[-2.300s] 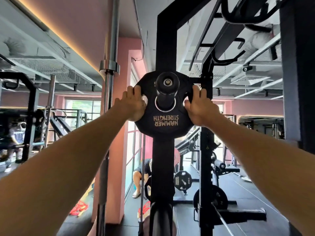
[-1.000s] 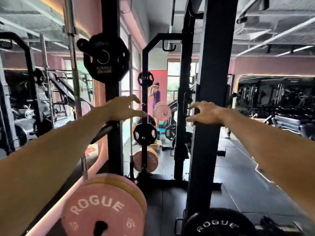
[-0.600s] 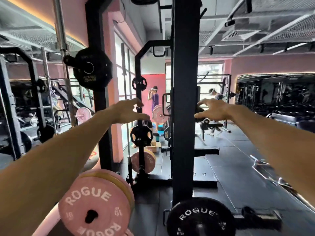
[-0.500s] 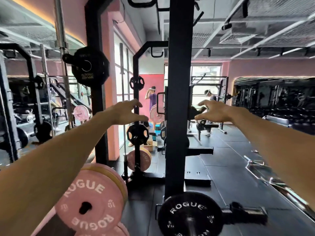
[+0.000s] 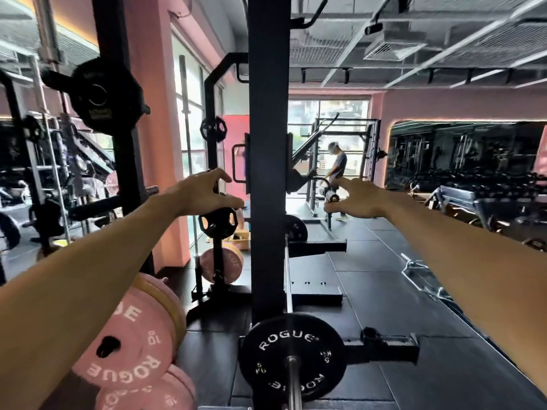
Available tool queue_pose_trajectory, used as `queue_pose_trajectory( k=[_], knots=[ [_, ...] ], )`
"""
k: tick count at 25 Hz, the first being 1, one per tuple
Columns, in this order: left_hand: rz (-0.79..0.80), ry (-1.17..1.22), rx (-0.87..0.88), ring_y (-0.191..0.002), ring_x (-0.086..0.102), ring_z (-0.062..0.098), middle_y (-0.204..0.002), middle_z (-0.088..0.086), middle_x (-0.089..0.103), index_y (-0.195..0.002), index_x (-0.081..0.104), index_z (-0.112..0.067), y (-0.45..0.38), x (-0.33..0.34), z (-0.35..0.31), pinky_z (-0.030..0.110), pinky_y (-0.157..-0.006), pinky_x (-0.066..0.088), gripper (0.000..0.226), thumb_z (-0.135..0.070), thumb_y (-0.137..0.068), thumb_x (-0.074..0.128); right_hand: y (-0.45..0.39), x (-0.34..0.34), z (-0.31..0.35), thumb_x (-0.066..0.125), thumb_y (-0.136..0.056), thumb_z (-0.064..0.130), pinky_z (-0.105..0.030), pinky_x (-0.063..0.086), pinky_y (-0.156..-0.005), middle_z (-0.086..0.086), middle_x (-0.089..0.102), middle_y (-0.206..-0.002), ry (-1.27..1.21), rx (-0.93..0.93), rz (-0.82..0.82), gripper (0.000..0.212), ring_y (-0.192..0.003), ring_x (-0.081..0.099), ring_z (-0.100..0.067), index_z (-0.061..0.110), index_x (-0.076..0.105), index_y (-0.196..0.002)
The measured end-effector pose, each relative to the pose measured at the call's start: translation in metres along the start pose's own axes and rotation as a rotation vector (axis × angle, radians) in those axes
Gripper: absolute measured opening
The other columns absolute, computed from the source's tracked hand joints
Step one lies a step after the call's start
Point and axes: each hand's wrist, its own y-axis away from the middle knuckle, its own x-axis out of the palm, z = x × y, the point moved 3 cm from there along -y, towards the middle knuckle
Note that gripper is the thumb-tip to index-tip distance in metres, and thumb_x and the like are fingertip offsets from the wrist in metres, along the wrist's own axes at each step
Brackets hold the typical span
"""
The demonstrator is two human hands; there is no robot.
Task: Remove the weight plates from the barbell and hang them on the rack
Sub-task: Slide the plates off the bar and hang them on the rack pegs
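A black plate point(image 5: 100, 97) hangs on a peg high on the left rack post point(image 5: 118, 161). A black Rogue plate point(image 5: 291, 358) sits on the barbell point(image 5: 293, 386) at the bottom centre, below the thick black upright point(image 5: 268, 161). My left hand point(image 5: 201, 192) hovers in the air left of that upright, fingers spread, holding nothing. My right hand point(image 5: 359, 198) reaches out on the upright's right side, also spread and empty. Both hands are well above the barbell plate.
Pink Rogue plates point(image 5: 130, 338) hang on low pegs at the bottom left. A second rack point(image 5: 216, 179) with a small black plate point(image 5: 218, 222) and a pink one stands behind. A person point(image 5: 337, 173) stands far back. Black rubber floor point(image 5: 414, 321) spreads to the right.
My hands let go of the black plate now hanging high on the rack. My view swung right and down; the barbell's black Rogue plate came into view and now sits nearer the centre.
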Motion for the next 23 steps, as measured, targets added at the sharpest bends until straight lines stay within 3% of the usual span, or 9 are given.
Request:
queue_pose_trajectory(
  k=[8,15,18,20,23],
  knots=[
    [0.006,-0.015,-0.081,-0.102,0.052,0.019,-0.114,-0.005,0.053,-0.127,0.05,-0.036,-0.124,0.135,0.023,0.032,-0.082,0.037,0.085,-0.083,-0.058,0.068,-0.127,0.081,-0.118,0.061,-0.08,0.067,-0.045,0.036,-0.108,-0.009,0.04,-0.149,0.025,0.022,0.023,0.08,-0.134,0.039,-0.032,0.033,0.034,-0.147],
    [0.006,0.005,-0.111,-0.107,0.052,0.018,-0.12,-0.004,0.055,-0.13,0.049,-0.037,-0.09,0.278,0.081,0.034,-0.083,0.038,0.107,-0.097,-0.041,0.054,-0.122,0.222,-0.185,0.061,-0.077,0.071,-0.048,0.033,-0.111,-0.006,0.032,-0.155,-0.03,0.031,0.035,0.083,-0.138,0.037,-0.031,0.032,0.036,-0.146],
    [0.006,0.018,-0.113,-0.092,0.053,0.011,-0.106,-0.011,0.055,-0.129,0.05,-0.033,-0.064,0.36,0.121,0.027,-0.071,0.036,0.107,-0.097,-0.044,0.056,-0.11,0.31,-0.218,0.061,-0.073,0.075,-0.047,0.032,-0.112,-0.007,0.03,-0.156,-0.057,0.063,0.051,0.088,-0.139,0.035,-0.031,0.034,0.033,-0.146],
    [-0.01,0.038,-0.117,-0.081,0.052,0.005,-0.098,-0.015,0.055,-0.127,0.051,-0.03,-0.05,0.415,0.147,0.016,-0.061,0.036,0.105,-0.094,-0.045,0.058,-0.104,0.37,-0.239,0.06,-0.072,0.077,-0.047,0.031,-0.112,-0.007,0.029,-0.157,-0.069,0.082,0.063,0.092,-0.139,0.034,-0.031,0.033,0.031,-0.147],
    [-0.005,0.109,-0.121,-0.068,0.061,0.0,-0.08,-0.017,0.065,-0.124,0.051,-0.027,-0.03,0.489,0.186,0.006,-0.047,0.043,0.11,-0.094,-0.036,0.06,-0.096,0.452,-0.266,0.063,-0.07,0.076,-0.045,0.03,-0.113,-0.006,0.028,-0.156,-0.181,0.121,0.066,0.096,-0.14,0.033,-0.029,0.031,0.03,-0.149]
  ],
)
